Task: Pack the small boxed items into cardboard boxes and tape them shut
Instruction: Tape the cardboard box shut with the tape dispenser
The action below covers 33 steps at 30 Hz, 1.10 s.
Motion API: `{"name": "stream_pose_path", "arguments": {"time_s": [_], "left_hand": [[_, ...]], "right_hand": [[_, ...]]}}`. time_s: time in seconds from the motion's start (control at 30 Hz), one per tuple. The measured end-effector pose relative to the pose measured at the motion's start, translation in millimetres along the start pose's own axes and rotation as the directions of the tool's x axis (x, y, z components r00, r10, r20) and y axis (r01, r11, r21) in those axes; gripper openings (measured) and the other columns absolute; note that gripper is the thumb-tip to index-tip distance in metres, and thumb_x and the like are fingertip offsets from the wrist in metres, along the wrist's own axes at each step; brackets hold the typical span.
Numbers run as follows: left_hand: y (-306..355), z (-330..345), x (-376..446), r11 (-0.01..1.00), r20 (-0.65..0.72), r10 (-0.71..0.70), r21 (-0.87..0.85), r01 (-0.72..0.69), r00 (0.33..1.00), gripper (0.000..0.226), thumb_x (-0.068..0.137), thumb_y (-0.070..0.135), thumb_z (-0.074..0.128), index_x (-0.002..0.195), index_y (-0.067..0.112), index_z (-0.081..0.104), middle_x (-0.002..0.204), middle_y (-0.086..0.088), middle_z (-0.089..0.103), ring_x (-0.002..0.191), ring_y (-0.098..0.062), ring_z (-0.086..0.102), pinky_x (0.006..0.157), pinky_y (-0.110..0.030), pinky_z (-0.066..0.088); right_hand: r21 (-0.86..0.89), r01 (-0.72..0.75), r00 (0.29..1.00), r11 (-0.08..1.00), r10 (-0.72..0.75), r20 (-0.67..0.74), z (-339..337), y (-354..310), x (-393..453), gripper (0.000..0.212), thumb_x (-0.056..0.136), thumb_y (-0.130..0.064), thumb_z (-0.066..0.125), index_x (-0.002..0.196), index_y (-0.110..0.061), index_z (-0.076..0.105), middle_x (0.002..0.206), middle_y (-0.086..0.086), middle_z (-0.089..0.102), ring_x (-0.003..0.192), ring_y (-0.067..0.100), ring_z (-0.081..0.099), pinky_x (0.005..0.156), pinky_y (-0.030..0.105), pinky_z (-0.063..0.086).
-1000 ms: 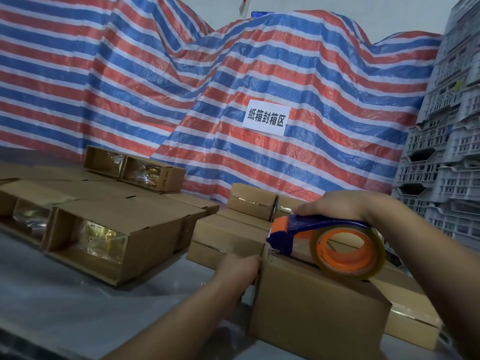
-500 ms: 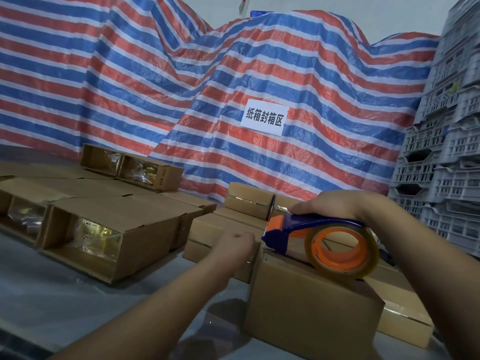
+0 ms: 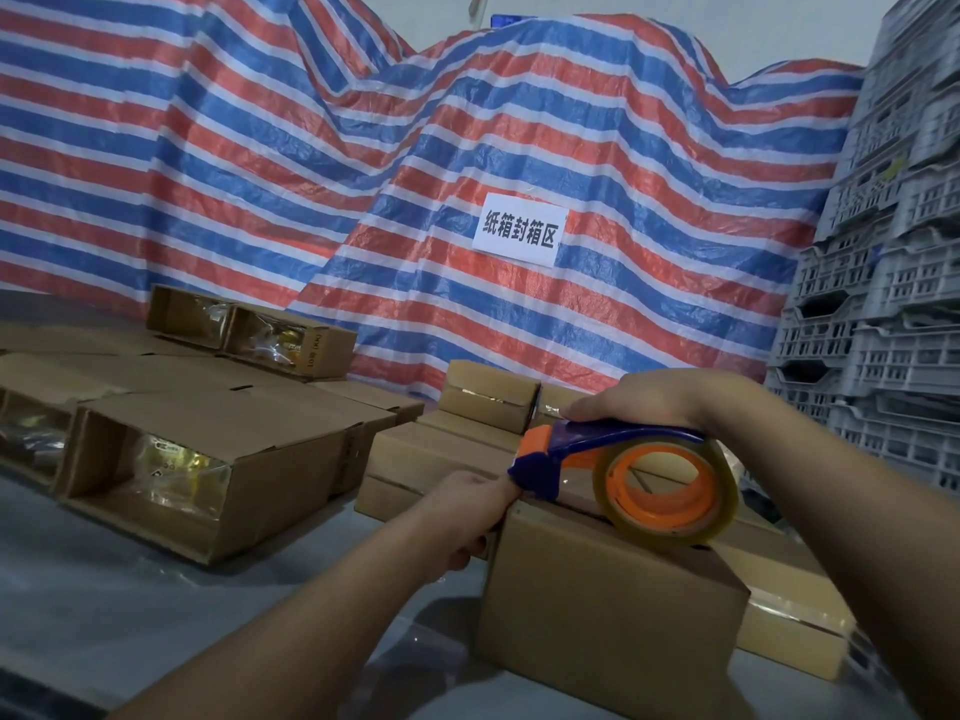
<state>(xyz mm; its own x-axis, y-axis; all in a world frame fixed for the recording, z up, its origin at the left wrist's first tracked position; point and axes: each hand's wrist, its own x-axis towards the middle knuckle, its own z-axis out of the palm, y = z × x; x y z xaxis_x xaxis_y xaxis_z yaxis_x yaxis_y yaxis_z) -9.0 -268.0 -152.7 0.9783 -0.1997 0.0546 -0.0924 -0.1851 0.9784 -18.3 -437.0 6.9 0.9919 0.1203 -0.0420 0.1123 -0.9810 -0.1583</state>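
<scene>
Now | right hand fingers grip tape dispenser | left hand holds closed carton

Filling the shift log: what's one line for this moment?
step: taping box | right hand: grips tape dispenser on box | left hand: steadies box end | flaps: closed

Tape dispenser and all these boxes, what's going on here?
A person is sealing a cardboard box. The right hand grips a tape dispenser resting on the box's top, its head at the left edge. The left hand holds that end of the box, just below the dispenser's head. More closed boxes sit behind it, and open boxes lie on their sides to the left, shiny packets showing inside.
</scene>
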Motion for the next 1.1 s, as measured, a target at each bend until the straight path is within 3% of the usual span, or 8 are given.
{"name": "stream_pose_path", "arguments": {"time_s": [0.2, 0.4, 0.53, 0.7, 0.8, 0.87, 1.0, 1.1], "left_hand": [[4, -2, 2, 0.988, 0.034, 0.014, 0.155, -0.019, 0.999, 0.033, 0.097, 0.055, 0.044, 0.104, 0.026, 0.059, 0.069, 0.004, 0.050, 0.051, -0.008, 0.036, 0.045, -0.020, 0.029], [6, 2, 3, 0.984, 0.042, 0.004, 0.178, -0.011, 0.999, 0.036, 0.098, 0.054, 0.042, 0.110, 0.025, 0.058, 0.074, 0.001, 0.050, 0.054, -0.009, 0.037, 0.045, -0.021, 0.030], [7, -2, 2, 0.982, 0.056, -0.004, 0.187, -0.007, 0.998, 0.038, 0.099, 0.053, 0.041, 0.110, 0.021, 0.060, 0.082, -0.003, 0.052, 0.058, -0.011, 0.038, 0.046, -0.021, 0.030], [10, 1, -3, 0.986, 0.060, 0.002, 0.169, -0.012, 0.998, 0.034, 0.101, 0.048, 0.040, 0.103, 0.023, 0.062, 0.082, -0.005, 0.050, 0.056, -0.012, 0.037, 0.047, -0.022, 0.027], [14, 4, -6, 0.987, 0.066, -0.025, 0.160, 0.014, 0.998, 0.036, 0.101, 0.049, 0.041, 0.108, 0.021, 0.061, 0.080, -0.004, 0.051, 0.054, -0.011, 0.038, 0.046, -0.021, 0.027], [16, 5, -9, 0.989, 0.065, -0.045, 0.140, 0.036, 0.997, 0.036, 0.101, 0.048, 0.042, 0.106, 0.018, 0.062, 0.076, -0.002, 0.050, 0.050, -0.010, 0.036, 0.045, -0.021, 0.025], [32, 1, -10, 0.938, 0.047, -0.083, 0.340, 0.062, 0.995, 0.033, 0.101, 0.044, 0.040, 0.094, 0.015, 0.055, 0.073, 0.000, 0.050, 0.050, -0.010, 0.037, 0.045, -0.020, 0.027], [53, 3, -12, 0.803, 0.037, -0.004, 0.595, -0.019, 0.999, 0.045, 0.104, 0.047, 0.027, 0.098, 0.015, 0.057, 0.083, -0.003, 0.056, 0.065, -0.015, 0.049, 0.057, -0.024, 0.037]], "right_hand": [[-0.099, -0.048, 0.999, 0.994, 0.047, -0.013, -7, -3, -5, 0.054, 0.096, -0.068, 0.041, 0.090, -0.019, 0.065, 0.055, -0.008, 0.066, 0.047, 0.004, 0.061, 0.058, 0.020, 0.048], [-0.037, -0.041, 0.999, 0.998, 0.041, -0.002, -10, 9, -12, 0.056, 0.095, -0.069, 0.042, 0.089, -0.018, 0.065, 0.056, -0.008, 0.066, 0.047, 0.005, 0.060, 0.056, 0.018, 0.048], [-0.094, -0.092, 0.996, 0.991, 0.091, -0.017, -23, 31, -27, 0.057, 0.094, -0.070, 0.042, 0.080, -0.019, 0.065, 0.053, -0.008, 0.064, 0.043, 0.005, 0.058, 0.051, 0.016, 0.046], [-0.057, -0.127, 0.991, 0.990, 0.125, -0.041, -25, 81, -49, 0.068, 0.078, -0.079, 0.041, 0.087, -0.017, 0.069, 0.074, 0.002, 0.072, 0.063, 0.016, 0.068, 0.075, 0.030, 0.055], [-0.131, -0.146, 0.987, 0.981, 0.137, -0.081, -13, 87, -46, 0.062, 0.085, -0.078, 0.042, 0.077, -0.022, 0.067, 0.060, -0.008, 0.067, 0.051, 0.002, 0.062, 0.070, 0.026, 0.049], [-0.187, -0.162, 0.984, 0.969, 0.145, -0.102, -11, 82, -43, 0.059, 0.088, -0.077, 0.044, 0.076, -0.024, 0.066, 0.060, -0.009, 0.068, 0.053, 0.001, 0.063, 0.067, 0.025, 0.046], [-0.157, -0.198, 0.980, 0.968, 0.191, -0.058, -11, 77, -41, 0.054, 0.090, -0.074, 0.046, 0.086, -0.024, 0.067, 0.072, -0.006, 0.070, 0.067, 0.009, 0.067, 0.068, 0.025, 0.048], [-0.126, -0.196, 0.980, 0.972, 0.190, -0.065, -9, 78, -40, 0.052, 0.091, -0.072, 0.047, 0.087, -0.024, 0.067, 0.069, -0.007, 0.069, 0.065, 0.008, 0.066, 0.068, 0.025, 0.047]]}}
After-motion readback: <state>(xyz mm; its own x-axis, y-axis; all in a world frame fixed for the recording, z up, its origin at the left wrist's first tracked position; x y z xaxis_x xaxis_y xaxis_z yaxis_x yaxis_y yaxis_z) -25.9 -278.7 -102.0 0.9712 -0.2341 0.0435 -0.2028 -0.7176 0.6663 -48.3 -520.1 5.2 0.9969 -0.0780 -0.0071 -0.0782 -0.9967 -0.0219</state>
